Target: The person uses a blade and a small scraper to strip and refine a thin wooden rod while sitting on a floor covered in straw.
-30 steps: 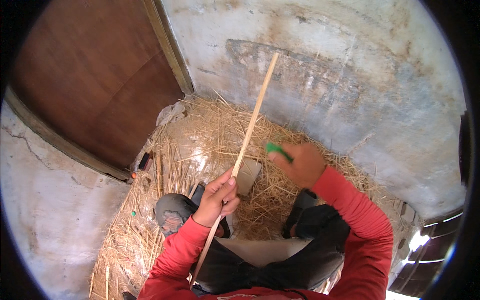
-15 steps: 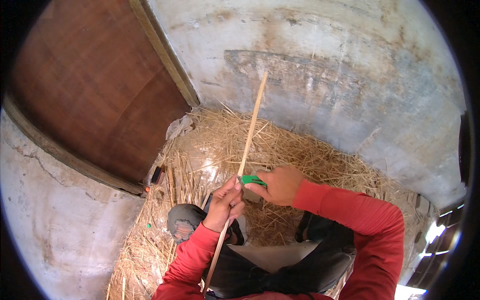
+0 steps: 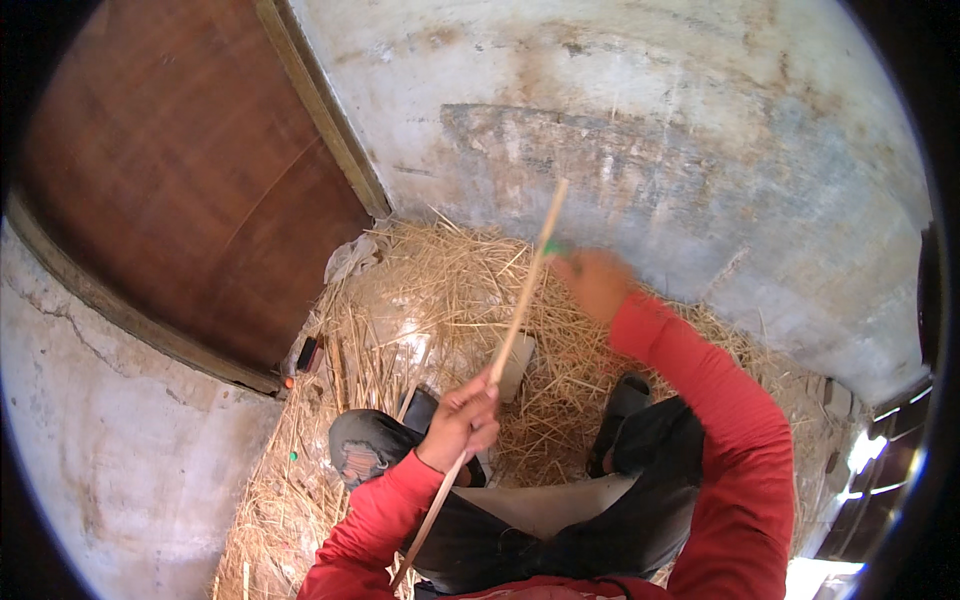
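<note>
Two bare hands in view, one person, two red sleeves. Left hand [image 3: 460, 423]: fingers curled, thumb pressed on top, gripping one long, thin, pale-tan strip of wood or bamboo [image 3: 520, 315] a bit below its middle. Strip runs slantwise, upper end up in front of the wall, lower end down by the lap near the left forearm. Right hand [image 3: 597, 287]: motion-blurred, fingers folded around one small bright-green tool [image 3: 555, 248], only its tip showing. Tool overlaps the strip's upper half in this view; contact, cannot tell.

Around them: two legs in dark trousers, one frayed hole on the left knee [image 3: 365, 445]. Two dark shoes, right one [image 3: 622, 410] the clearer. One pale flat block [image 3: 515, 365] on the floor between the feet, just right of the strip. Loose yellow straw-like shavings [image 3: 570, 350] all over the floor, too many to count. Left side: one small dark box-like object [image 3: 308, 354], one small orange thing [image 3: 289, 382] just beside it, one tiny green piece [image 3: 293, 456], one crumpled pale cloth or bag [image 3: 350, 258]. One brown door panel [image 3: 190, 190], stained grey-white plaster wall [image 3: 640, 150] ahead.
</note>
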Demonstrator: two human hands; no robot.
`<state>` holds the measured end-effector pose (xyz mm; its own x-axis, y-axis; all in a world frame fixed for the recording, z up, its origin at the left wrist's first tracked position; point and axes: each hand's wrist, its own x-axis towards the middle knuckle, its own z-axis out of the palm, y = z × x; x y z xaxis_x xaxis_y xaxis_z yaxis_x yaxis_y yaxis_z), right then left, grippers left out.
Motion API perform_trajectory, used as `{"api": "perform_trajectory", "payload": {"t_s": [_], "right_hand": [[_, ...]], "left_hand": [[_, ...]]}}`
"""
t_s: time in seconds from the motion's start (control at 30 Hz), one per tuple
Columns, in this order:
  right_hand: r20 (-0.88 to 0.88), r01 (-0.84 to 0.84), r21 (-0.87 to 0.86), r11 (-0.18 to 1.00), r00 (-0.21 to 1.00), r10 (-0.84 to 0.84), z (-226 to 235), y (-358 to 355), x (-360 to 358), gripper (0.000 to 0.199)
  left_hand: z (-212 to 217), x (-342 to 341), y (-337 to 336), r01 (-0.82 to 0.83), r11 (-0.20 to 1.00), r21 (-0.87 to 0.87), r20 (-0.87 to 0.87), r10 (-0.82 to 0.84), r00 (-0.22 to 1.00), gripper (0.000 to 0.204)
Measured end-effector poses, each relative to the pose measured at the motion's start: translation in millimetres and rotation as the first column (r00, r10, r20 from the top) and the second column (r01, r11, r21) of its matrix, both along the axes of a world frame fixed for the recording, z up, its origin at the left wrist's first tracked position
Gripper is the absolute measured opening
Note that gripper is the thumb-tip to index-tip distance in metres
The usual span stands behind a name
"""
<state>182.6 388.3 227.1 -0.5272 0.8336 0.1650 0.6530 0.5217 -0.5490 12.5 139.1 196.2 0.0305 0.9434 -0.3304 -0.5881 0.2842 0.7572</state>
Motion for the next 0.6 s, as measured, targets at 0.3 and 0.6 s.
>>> {"api": "perform_trajectory", "payload": {"t_s": [0.3, 0.6], "right_hand": [[0.163, 0.343, -0.072, 0.937, 0.930, -0.328, 17.7, 57.0, 51.2, 0.069], [0.020, 0.405, 0.159, 0.900, 0.910, -0.414, -32.0, 89.4, 60.6, 0.069]], "left_hand": [[0.5, 13.2, 3.6, 0.160, 0.987, -0.020, 0.044, -0.159, 0.986, 0.046], [-0.5, 8.6, 11.4, 0.187, 0.982, -0.040, 0.001, -0.187, 0.982, 0.043]]}}
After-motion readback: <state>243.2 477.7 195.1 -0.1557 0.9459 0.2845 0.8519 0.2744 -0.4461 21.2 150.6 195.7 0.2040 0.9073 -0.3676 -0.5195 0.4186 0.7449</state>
